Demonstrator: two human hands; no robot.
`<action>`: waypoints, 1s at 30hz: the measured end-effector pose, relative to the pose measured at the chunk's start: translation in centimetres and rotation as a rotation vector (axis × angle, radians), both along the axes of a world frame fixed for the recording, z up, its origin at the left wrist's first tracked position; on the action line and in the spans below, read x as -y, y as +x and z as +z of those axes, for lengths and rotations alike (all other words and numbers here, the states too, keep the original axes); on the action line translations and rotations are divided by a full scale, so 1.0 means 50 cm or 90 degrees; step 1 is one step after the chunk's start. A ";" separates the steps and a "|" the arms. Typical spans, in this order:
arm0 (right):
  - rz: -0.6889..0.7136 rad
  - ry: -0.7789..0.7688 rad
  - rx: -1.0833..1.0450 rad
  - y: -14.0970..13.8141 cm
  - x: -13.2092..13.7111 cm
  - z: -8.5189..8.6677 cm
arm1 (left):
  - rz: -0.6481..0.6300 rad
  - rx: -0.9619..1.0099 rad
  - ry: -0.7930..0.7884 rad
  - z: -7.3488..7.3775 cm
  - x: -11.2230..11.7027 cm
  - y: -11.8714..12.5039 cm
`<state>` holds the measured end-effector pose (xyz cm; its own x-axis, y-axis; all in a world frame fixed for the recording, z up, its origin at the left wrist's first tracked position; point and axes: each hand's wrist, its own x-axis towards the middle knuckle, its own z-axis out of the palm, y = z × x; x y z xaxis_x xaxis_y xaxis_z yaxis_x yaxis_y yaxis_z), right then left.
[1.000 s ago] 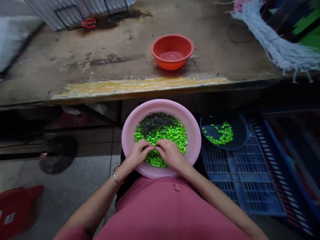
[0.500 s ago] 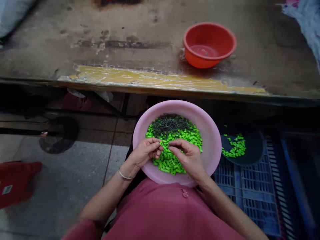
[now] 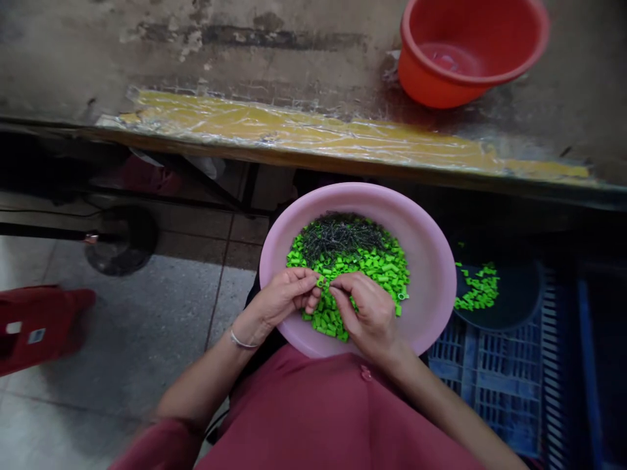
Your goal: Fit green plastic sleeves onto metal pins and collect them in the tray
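Observation:
Between thumb and fingers my left hand [image 3: 285,297] pinches a small green plastic piece [image 3: 321,281]. My right hand [image 3: 371,314] is closed in a pinch right beside that piece; what its fingertips hold is too small to make out. Both hands are over a pink basin [image 3: 443,281] on my lap. Inside the basin lie many loose green plastic pieces [image 3: 389,274], short and tube-like. A pile of thin dark metal pieces [image 3: 343,238] rests on top of them at the far side.
A red bowl [image 3: 441,91] stands on the worn table [image 3: 284,72], whose front edge carries yellow tape [image 3: 294,130]. To the right, a dark bowl [image 3: 519,300] with green pieces rests on a blue crate [image 3: 509,391]. A red plastic object [image 3: 44,323] is on the floor at left.
The view has shifted closer to the table edge, so the red bowl appears larger and higher. My right fingers have curled in more; my left hand keeps its pinch on the green piece.

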<state>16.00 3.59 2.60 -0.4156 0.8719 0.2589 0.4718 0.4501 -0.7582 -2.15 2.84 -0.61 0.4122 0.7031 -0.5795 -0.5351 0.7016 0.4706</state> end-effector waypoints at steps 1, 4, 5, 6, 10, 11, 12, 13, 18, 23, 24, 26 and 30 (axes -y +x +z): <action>0.005 0.006 0.005 0.001 0.001 -0.001 | -0.003 -0.001 0.000 0.000 -0.001 0.000; 0.017 0.025 0.014 0.001 0.004 -0.006 | -0.011 -0.010 0.003 -0.001 -0.002 0.002; 0.021 0.030 0.015 0.000 0.005 -0.008 | -0.013 -0.015 0.005 -0.001 -0.002 0.003; 0.026 0.034 0.015 -0.002 0.007 -0.009 | -0.016 -0.020 0.009 -0.001 -0.002 0.004; 0.050 0.038 -0.004 -0.010 0.013 -0.016 | -0.021 -0.030 0.022 -0.002 0.001 0.006; 0.052 0.037 -0.011 -0.011 0.014 -0.017 | -0.023 -0.032 0.026 -0.002 0.002 0.008; 0.050 0.037 -0.018 -0.011 0.015 -0.019 | -0.023 -0.033 0.030 -0.003 0.004 0.011; 0.043 0.039 -0.022 -0.011 0.015 -0.021 | -0.020 -0.034 0.033 -0.003 0.007 0.014; 0.003 0.018 -0.033 -0.005 0.014 -0.032 | 0.045 -0.053 0.040 -0.006 0.017 0.043; 0.022 -0.046 -0.051 0.005 0.012 -0.026 | 0.112 -0.048 0.017 -0.006 0.014 0.052; 0.027 -0.057 -0.056 0.009 0.012 -0.024 | 0.106 -0.041 0.010 -0.005 0.014 0.050; 0.020 -0.086 -0.061 0.017 0.012 -0.019 | 0.079 -0.026 0.000 -0.002 0.013 0.042; 0.006 -0.142 -0.044 0.034 0.009 -0.009 | 0.035 0.004 -0.022 0.004 0.013 0.036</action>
<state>17.70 3.13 2.13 -0.4118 0.9069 0.0894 0.4112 0.2725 -0.8698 -0.38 2.18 -0.40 0.3764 0.7050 -0.6010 -0.5764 0.6861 0.4439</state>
